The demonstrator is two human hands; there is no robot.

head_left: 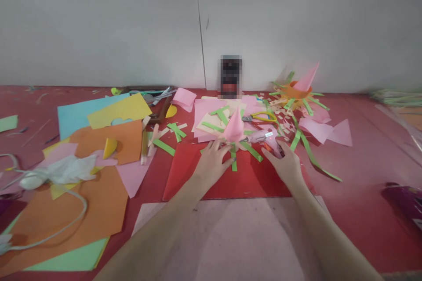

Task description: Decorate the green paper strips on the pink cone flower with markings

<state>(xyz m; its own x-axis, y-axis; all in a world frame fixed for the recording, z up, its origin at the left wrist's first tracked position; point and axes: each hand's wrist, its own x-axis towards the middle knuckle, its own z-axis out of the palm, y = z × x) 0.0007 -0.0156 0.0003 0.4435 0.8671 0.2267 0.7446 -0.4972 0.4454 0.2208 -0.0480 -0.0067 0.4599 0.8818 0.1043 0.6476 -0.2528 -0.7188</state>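
A pink paper cone (234, 127) with green paper strips (252, 151) fanning out from its base stands at the centre, by the far edge of a red board (198, 180). My left hand (212, 158) is at the cone's lower left, its fingers curved and apart; whether they touch the cone is unclear. To the right, my right hand (285, 160) has thumb and fingers spread beside a pale tool (262, 136) with an orange part, possibly a glue gun. Behind the cone lie yellow-handled pliers (263, 117) and pink paper sheets (204, 116).
An orange and green paper piece with a pink cone (300, 90) stands at the back right. Coloured sheets (99, 193), a white cable (84, 210) and a dark tray (165, 109) lie left. A blurred dark object (230, 77) leans on the wall.
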